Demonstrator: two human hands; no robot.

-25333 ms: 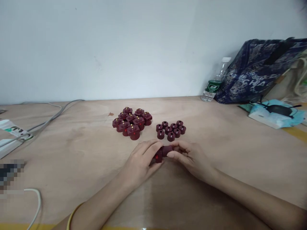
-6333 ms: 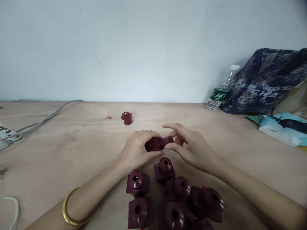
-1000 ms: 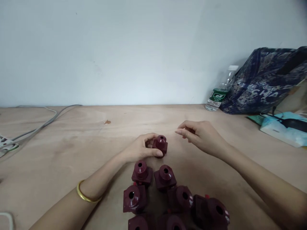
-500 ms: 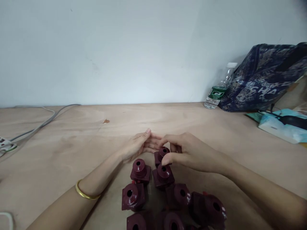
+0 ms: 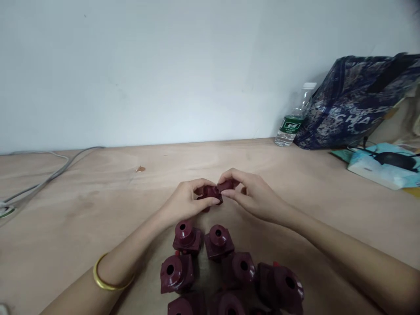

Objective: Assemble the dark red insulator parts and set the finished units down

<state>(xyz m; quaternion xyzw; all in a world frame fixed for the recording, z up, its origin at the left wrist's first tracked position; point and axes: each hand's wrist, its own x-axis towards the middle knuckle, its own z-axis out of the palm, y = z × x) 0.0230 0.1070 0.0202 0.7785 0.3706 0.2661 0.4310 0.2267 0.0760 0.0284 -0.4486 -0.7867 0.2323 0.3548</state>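
Observation:
My left hand (image 5: pixel 193 199) grips a glossy maroon plastic piece (image 5: pixel 213 192), with fingers behind it and thumb in front. Between thumb and fingers, my right hand (image 5: pixel 247 190) pinches a maroon part (image 5: pixel 227 186) right beside the left one. Whether the two are joined or only touch, I cannot tell. Nearer to me stands a group of several maroon pieces with square bases and round, holed tops, among them one at the left (image 5: pixel 186 236) and one at the right (image 5: pixel 219 240). The nearest ones are cut off by the bottom edge.
At the back right, a water bottle (image 5: pixel 290 127) leans by a dark patterned bag (image 5: pixel 348 105). A light blue pack (image 5: pixel 377 168) with a black object on it lies farther right. Grey cables (image 5: pixel 61 170) run along the left, and a small brown scrap (image 5: pixel 140 169) lies near the wall.
The farthest maroon piece has been lifted out of the group and moved away from me. My left hand, open and empty before, has closed on it together with my right hand.

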